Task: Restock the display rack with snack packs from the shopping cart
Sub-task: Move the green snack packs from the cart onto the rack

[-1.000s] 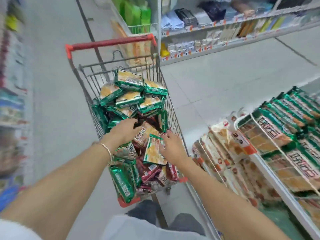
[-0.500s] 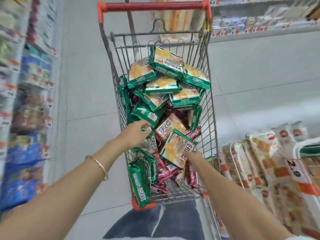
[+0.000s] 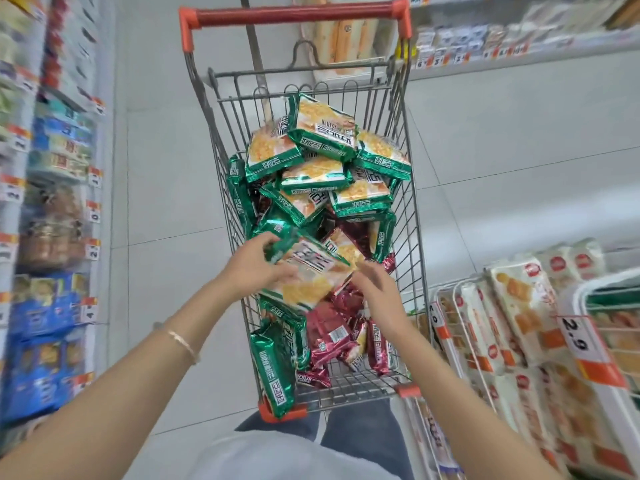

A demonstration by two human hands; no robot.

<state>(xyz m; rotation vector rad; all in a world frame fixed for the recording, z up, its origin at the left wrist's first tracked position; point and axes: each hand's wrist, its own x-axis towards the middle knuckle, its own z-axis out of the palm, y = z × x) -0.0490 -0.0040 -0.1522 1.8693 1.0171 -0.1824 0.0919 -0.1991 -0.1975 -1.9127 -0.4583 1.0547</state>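
Gripped at one edge by left hand (image 3: 254,270): green snack pack (image 3: 308,275), held over shopping cart (image 3: 294,15) middle, presumably for racking; right hand (image 3: 379,294) loose-fingered, empty, alongside.

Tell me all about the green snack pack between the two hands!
The green snack pack is a shiny, foil-like bag with a golden snack picture and a white label. It lies tilted above the pile in the shopping cart. The left hand grips its left end; the right hand is open at its right edge.
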